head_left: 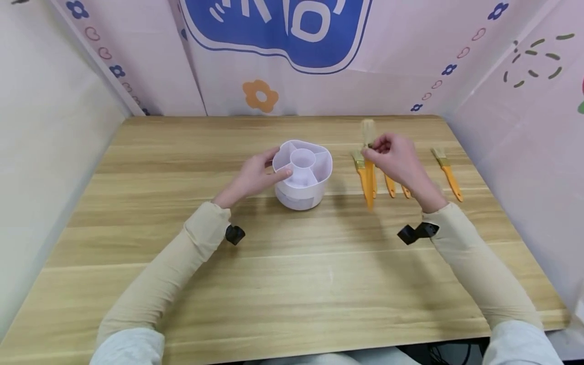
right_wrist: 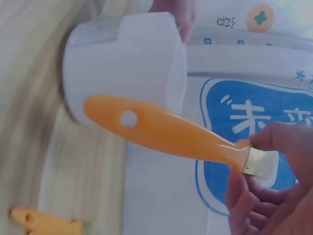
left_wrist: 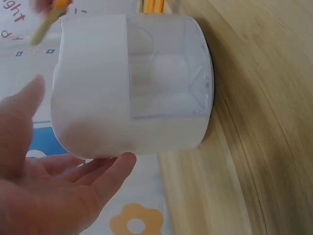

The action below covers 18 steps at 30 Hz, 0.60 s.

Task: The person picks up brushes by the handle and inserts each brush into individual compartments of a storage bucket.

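In the head view, a white round organizer [head_left: 303, 190] with a central cup and several compartments stands on the table. My left hand [head_left: 257, 175] is at its left side, thumb by the front rim and fingers behind. The left wrist view shows the left hand [left_wrist: 63, 186] spread, fingertips at the organizer's wall [left_wrist: 98, 83] and the thumb apart from it. To the right, my right hand [head_left: 396, 158] pinches a paintbrush [head_left: 368, 185] near its metal band, bristles up and orange handle hanging down. In the right wrist view the paintbrush's handle [right_wrist: 166, 131] overlaps the organizer [right_wrist: 127, 63].
Several more orange-handled brushes lie on the wooden table [head_left: 283, 284] below and behind the right hand, some partly hidden by it. Another brush [head_left: 449, 172] lies apart at the far right. Printed white walls enclose the table at the back and both sides.
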Motion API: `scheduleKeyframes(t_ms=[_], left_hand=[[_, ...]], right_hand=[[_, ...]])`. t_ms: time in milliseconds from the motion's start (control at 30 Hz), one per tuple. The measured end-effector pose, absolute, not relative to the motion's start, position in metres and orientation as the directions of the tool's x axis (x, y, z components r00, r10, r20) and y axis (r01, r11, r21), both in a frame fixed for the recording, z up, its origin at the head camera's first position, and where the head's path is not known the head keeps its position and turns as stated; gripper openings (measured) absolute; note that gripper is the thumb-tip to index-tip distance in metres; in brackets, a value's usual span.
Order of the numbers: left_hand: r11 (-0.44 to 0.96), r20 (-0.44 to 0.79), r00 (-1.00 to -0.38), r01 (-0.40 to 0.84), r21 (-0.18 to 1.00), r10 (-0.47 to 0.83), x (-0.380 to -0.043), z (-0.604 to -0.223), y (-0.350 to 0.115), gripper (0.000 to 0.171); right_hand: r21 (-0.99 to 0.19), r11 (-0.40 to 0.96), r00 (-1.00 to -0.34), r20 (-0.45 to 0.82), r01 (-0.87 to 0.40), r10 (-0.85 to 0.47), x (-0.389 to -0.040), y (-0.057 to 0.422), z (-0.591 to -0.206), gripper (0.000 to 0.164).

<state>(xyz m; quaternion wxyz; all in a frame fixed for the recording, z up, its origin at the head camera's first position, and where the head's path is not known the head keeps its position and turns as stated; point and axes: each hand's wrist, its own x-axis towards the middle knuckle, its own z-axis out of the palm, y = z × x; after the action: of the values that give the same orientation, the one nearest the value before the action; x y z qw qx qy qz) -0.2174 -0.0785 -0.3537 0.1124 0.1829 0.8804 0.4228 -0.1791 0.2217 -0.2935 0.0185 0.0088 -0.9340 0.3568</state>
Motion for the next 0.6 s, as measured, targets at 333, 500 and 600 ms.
scheduleKeyframes(t_ms=[333,500,600], left_hand=[[0.650,-0.064,-0.894,0.271,0.710,0.443,-0.216,-0.353,-0.078,0.090],[0.704,-0.100,-0.886,0.285,0.650,0.452,-0.215,-0.349,-0.076,0.094],[0.724,-0.108,-0.883,0.299,0.622,0.458,-0.214,-0.347,-0.076,0.095]], right_hand=[[-0.842,0.486,-0.929,0.341,-0.235,0.142,-0.201,0.185,-0.280,0.025],[-0.842,0.454,-0.914,0.386,-0.292,0.127,-0.204,0.168,-0.288,0.026],[-0.823,0.478,-0.919,0.386,-0.306,0.076,-0.204,0.159,-0.298,0.026]])
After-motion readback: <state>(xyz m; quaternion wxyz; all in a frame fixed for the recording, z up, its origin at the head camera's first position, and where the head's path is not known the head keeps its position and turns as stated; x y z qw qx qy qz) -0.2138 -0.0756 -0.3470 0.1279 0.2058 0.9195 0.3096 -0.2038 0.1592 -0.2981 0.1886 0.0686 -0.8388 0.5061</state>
